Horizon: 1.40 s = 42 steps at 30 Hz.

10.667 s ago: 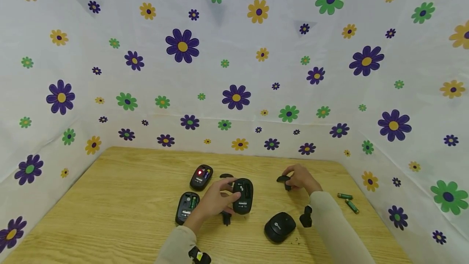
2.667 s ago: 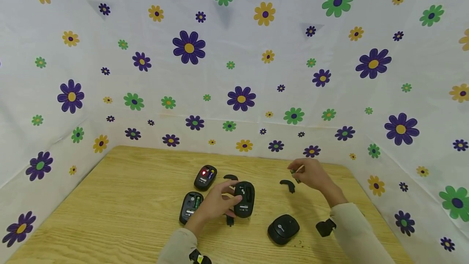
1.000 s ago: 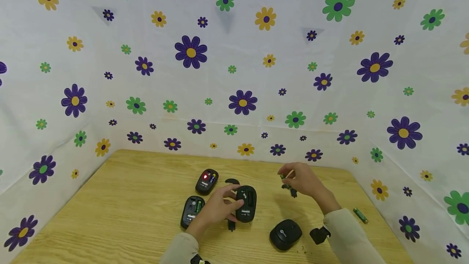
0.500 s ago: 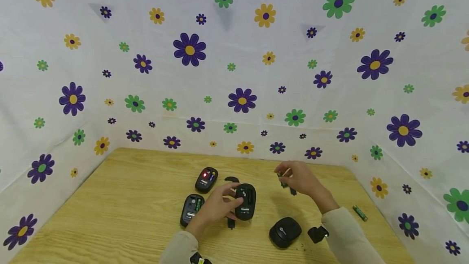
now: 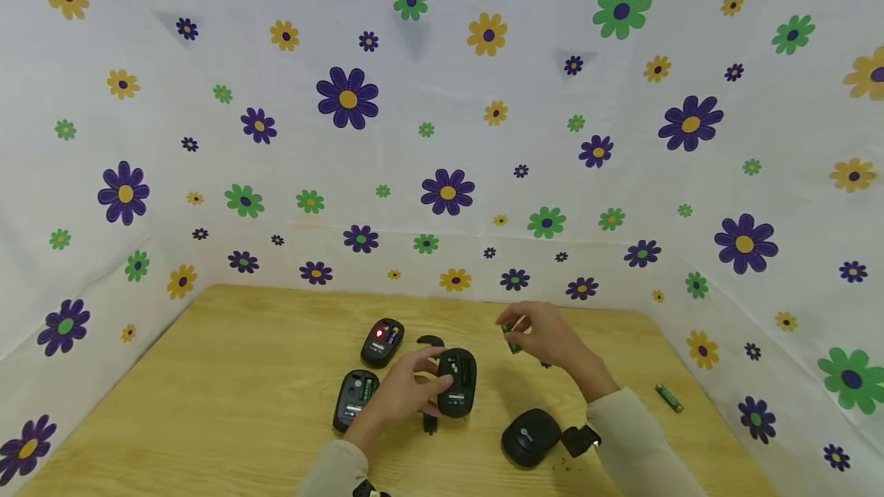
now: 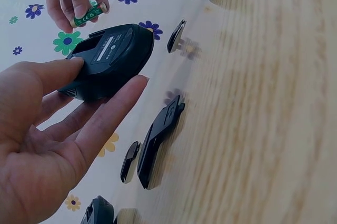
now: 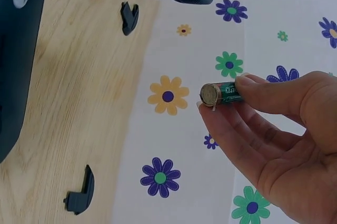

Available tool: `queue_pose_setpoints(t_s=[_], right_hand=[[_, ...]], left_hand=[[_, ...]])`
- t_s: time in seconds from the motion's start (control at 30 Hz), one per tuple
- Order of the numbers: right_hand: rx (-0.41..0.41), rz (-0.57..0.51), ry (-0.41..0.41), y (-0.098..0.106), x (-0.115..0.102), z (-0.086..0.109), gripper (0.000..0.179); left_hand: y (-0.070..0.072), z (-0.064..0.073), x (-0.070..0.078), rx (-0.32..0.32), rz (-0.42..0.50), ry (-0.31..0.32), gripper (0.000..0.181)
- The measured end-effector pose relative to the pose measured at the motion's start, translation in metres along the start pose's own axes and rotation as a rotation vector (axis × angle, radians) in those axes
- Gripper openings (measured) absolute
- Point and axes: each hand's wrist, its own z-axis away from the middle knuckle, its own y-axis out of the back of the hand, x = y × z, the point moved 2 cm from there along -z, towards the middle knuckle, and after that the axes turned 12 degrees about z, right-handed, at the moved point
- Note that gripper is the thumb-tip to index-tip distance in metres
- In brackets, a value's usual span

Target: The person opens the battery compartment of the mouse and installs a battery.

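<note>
On the wooden counter (image 5: 242, 374), as the head view shows, a left hand (image 5: 407, 386) holds a black computer mouse (image 5: 456, 393) with its underside turned to the camera. The long axis of this mouse runs almost straight away from the person, and its open battery slot lies along the same direction. To the right and a little farther, the right hand (image 5: 542, 332) pinches a green battery (image 5: 511, 339) above the counter. The battery leans, with its far end to the left. A loose battery cover (image 5: 430, 423) lies behind the held mouse, partly hidden by it and the hand. At left are two overturned mice, one with a red light (image 5: 382, 343) and one with a green battery inside (image 5: 355, 401). Near the right forearm there is an upright mouse (image 5: 531, 438), and farther right a spare battery (image 5: 668, 397).

In the left wrist view, the thumb presses one edge of the held mouse, and the fingers (image 6: 113, 124) support it from the other side. The mouse slants from lower left to upper right; the battery, just beyond it, slants likewise.

In the right wrist view, the battery is pinched between thumb and fingers (image 7: 226, 134), nearly horizontal, its flat metal end pointing left. Nothing stands between this end and the camera.
</note>
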Motion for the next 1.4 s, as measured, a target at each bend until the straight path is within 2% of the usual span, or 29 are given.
queue_pose_setpoints(t_s=[0.4, 0.63, 0.93, 1.2, 1.4], right_hand=[[-0.023, -0.058, 0.044, -0.01, -0.013, -0.002, 0.018], [-0.005, -0.079, 0.084, -0.011, -0.02, -0.002, 0.019], [-0.012, -0.114, 0.113, -0.018, -0.034, -0.005, 0.019], [-0.041, -0.134, 0.097, -0.019, -0.042, -0.005, 0.017], [-0.026, -0.124, 0.093, -0.02, -0.045, -0.005, 0.015]], left_hand=[[-0.003, 0.0, -0.002, -0.007, 0.003, -0.015, 0.056], [-0.004, 0.0, 0.003, 0.002, -0.007, -0.018, 0.056], [0.002, 0.002, 0.001, 0.003, -0.011, -0.017, 0.056], [0.002, 0.003, -0.001, -0.003, 0.0, -0.013, 0.058], [0.004, 0.002, 0.0, -0.002, 0.004, -0.02, 0.058]])
